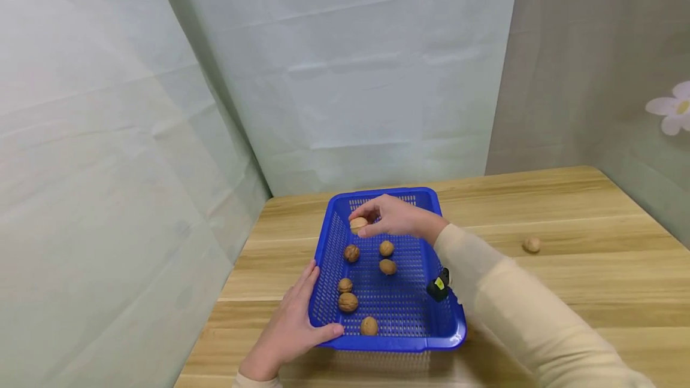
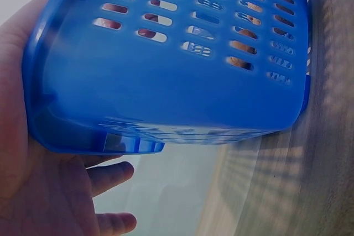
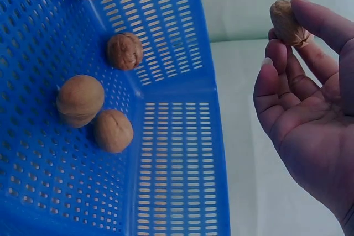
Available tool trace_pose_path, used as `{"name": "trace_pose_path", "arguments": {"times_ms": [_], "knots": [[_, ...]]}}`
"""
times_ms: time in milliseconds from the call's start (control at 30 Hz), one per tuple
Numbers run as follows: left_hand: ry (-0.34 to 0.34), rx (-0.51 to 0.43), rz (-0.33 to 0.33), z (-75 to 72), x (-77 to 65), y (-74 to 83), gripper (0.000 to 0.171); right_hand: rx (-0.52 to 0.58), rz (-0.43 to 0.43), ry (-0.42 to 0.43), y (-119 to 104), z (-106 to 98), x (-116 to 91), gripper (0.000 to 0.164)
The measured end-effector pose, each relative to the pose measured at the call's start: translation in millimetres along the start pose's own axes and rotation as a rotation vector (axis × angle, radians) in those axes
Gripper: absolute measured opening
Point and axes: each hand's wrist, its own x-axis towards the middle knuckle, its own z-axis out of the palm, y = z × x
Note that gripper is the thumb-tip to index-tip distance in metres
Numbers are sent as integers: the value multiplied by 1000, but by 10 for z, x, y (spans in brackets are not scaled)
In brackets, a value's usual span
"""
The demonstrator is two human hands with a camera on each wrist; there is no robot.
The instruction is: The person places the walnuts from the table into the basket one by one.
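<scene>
A blue perforated plastic basket stands on the wooden table. My right hand is over its far half and pinches a walnut between thumb and fingers. Inside the basket lie several other walnuts, among them a dark one on the left and one by the near wall. The left hand rests at the basket's near left corner, thumb on the near rim and fingers along the left rim. From the left wrist, its fingers look loosely extended outside the basket.
A single walnut lies on the wooden table to the right of the basket. Pale cloth hangs behind and at the left of the table. A small black device is on the right wrist.
</scene>
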Motion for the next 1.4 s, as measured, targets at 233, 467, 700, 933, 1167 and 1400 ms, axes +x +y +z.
{"name": "trace_pose_path", "arguments": {"times_ms": [233, 467, 700, 933, 1167, 1400], "knots": [[-12, 2, -13, -4, -7, 7, 111, 14, 8, -4, 47, 37, 2, 42], [-9, 1, -5, 2, -11, 10, 111, 31, 9, 0, 66, 48, -5, 40], [0, 6, 8, 5, -17, 14, 111, 57, 2, 34, 76, 43, -22, 37], [-9, 3, 3, 12, -14, 29, 112, 48, -34, 43, -1, -25, -117, 36], [-2, -13, 21, 39, 7, 38, 112, -9, -79, 42, -163, -237, -499, 39], [8, -3, 41, 32, 13, 5, 113, 29, -95, 35, 19, -465, -999, 44]]}}
